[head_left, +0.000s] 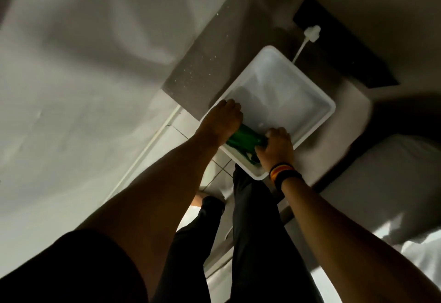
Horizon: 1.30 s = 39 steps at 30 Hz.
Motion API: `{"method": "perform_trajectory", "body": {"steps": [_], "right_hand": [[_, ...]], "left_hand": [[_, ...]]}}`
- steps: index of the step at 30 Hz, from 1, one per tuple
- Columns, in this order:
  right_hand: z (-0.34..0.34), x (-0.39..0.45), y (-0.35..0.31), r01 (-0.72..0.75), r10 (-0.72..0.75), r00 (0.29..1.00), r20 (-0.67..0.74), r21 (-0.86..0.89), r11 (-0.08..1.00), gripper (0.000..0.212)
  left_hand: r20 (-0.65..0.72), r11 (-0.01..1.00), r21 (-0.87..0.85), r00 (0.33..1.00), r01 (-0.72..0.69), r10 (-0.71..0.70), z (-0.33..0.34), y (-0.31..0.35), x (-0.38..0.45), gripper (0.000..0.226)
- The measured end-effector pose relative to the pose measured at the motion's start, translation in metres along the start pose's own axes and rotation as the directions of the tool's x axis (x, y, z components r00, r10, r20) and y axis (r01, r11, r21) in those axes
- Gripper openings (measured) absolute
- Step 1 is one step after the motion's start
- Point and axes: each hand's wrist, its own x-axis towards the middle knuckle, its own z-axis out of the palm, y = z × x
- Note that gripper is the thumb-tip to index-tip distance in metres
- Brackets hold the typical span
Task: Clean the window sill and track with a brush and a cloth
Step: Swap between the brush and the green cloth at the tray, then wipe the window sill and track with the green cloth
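Since both hands are already down in the basin (317,102), looks like the wringing step, so worth doing right. Big white basin sitting on a grey ledge (191,73) near the wall, with what seems to be water in it, hard to tell how much in this dim light. Green cloth (245,139) bunched at the near corner of the basin, stretched between the two hands. Left hand (222,121) closed around one end, right hand (276,147) clamped tight on the other end, both fists shut on the fabric. Best bet from here: twist in opposite directions, keep it low over the basin so drips land inside and not on the tiles (222,171) below. Squeeze until just damp, not sopping, otherwise track grime turns into mud. White brush (310,34) lying just past the far corner, untouched. No sill or track visible from this angle.
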Motion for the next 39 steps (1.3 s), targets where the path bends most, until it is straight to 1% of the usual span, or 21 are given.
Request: {"method": "perform_trajectory", "body": {"steps": [2,3,5,7,9,11,13,14,17,18,21,23,24,25,27,29,32,34,35,37,39], "right_hand": [[-0.026,-0.01,-0.009,-0.007,0.021,0.998,-0.056,0.238,0.971,0.034],[-0.038,-0.017,-0.01,-0.008,0.039,0.996,-0.081,0.353,0.936,0.033],[-0.076,-0.034,-0.029,0.06,0.035,0.985,-0.167,0.529,0.846,0.032],[-0.114,-0.051,-0.057,0.142,0.047,0.966,-0.253,0.674,0.725,0.033],[-0.151,-0.073,-0.098,0.209,0.073,0.949,-0.306,0.786,0.581,0.041],[-0.181,-0.1,-0.145,0.343,0.015,0.915,-0.404,0.795,0.5,0.041],[-0.202,-0.127,-0.198,0.522,-0.123,0.834,-0.539,0.696,0.493,0.029],[-0.208,-0.139,-0.224,0.586,-0.197,0.797,-0.571,0.652,0.481,0.025],[-0.219,-0.176,-0.299,0.701,-0.424,0.713,-0.559,0.554,0.449,0.03],[-0.221,-0.185,-0.324,0.754,-0.506,0.657,-0.559,0.493,0.434,0.031],[-0.217,-0.217,-0.399,0.929,-0.741,0.368,-0.561,0.252,0.271,0.031],[-0.212,-0.224,-0.447,0.985,-0.863,0.159,-0.479,0.018,0.172,0.031],[-0.205,-0.228,-0.472,0.987,-0.915,0.082,-0.394,-0.095,0.129,0.033],[-0.197,-0.227,-0.495,0.977,-0.954,0.03,-0.299,-0.192,0.091,0.037],[-0.178,-0.224,-0.534,0.949,-0.993,0.03,-0.117,-0.31,0.065,0.043],[-0.154,-0.217,-0.561,0.893,-0.993,0.114,0.018,-0.439,0.095,0.049],[-0.114,-0.199,-0.57,0.781,-0.956,0.276,0.103,-0.604,0.161,0.06],[-0.095,-0.187,-0.557,0.792,-0.933,0.341,0.113,-0.569,0.22,0.076],[-0.087,-0.181,-0.548,0.8,-0.927,0.355,0.125,-0.553,0.232,0.083],[-0.08,-0.17,-0.533,0.8,-0.92,0.363,0.147,-0.556,0.227,0.087],[-0.078,-0.164,-0.522,0.804,-0.927,0.351,0.135,-0.551,0.224,0.081]], "left_hand": [[-0.09,0.985,-0.161,0.993,0.059,-0.075,-0.021,-0.01,-0.024,0.039],[-0.131,0.964,-0.254,0.985,0.078,-0.114,-0.029,-0.011,-0.036,0.036],[-0.245,0.904,-0.419,0.948,0.084,-0.202,-0.057,-0.017,-0.071,0.029],[-0.339,0.869,-0.485,0.893,0.103,-0.295,-0.088,-0.022,-0.108,0.023],[-0.422,0.851,-0.506,0.82,0.14,-0.386,-0.118,-0.025,-0.148,0.024],[-0.5,0.827,-0.545,0.737,0.141,-0.454,-0.144,-0.027,-0.188,0.03],[-0.552,0.801,-0.58,0.65,0.151,-0.522,-0.166,-0.03,-0.229,0.036],[-0.554,0.782,-0.6,0.617,0.168,-0.558,-0.173,-0.033,-0.248,0.036],[-0.573,0.745,-0.625,0.51,0.234,-0.641,-0.174,-0.042,-0.301,0.032],[-0.597,0.744,-0.619,0.464,0.253,-0.654,-0.174,-0.049,-0.315,0.032],[-0.646,0.713,-0.625,0.301,0.318,-0.701,-0.169,-0.068,-0.376,0.035],[-0.625,0.669,-0.659,0.246,0.344,-0.741,-0.161,-0.079,-0.412,0.041],[-0.59,0.631,-0.68,0.231,0.373,-0.773,-0.152,-0.083,-0.431,0.045],[-0.544,0.578,-0.701,0.21,0.418,-0.812,-0.141,-0.085,-0.448,0.05],[-0.401,0.425,-0.755,0.161,0.5,-0.902,-0.115,-0.087,-0.475,0.059],[-0.245,0.268,-0.769,0.119,0.581,-0.962,-0.087,-0.091,-0.5,0.068],[-0.054,0.102,-0.725,0.092,0.682,-0.994,-0.055,-0.097,-0.523,0.091],[-0.012,0.071,-0.738,0.092,0.671,-0.996,-0.043,-0.099,-0.523,0.114],[-0.012,0.065,-0.737,0.083,0.673,-0.996,-0.037,-0.1,-0.52,0.119],[-0.009,0.055,-0.725,0.07,0.687,-0.998,-0.032,-0.1,-0.514,0.113],[0.022,0.048,-0.728,0.093,0.684,-0.995,-0.03,-0.102,-0.515,0.103]]}}
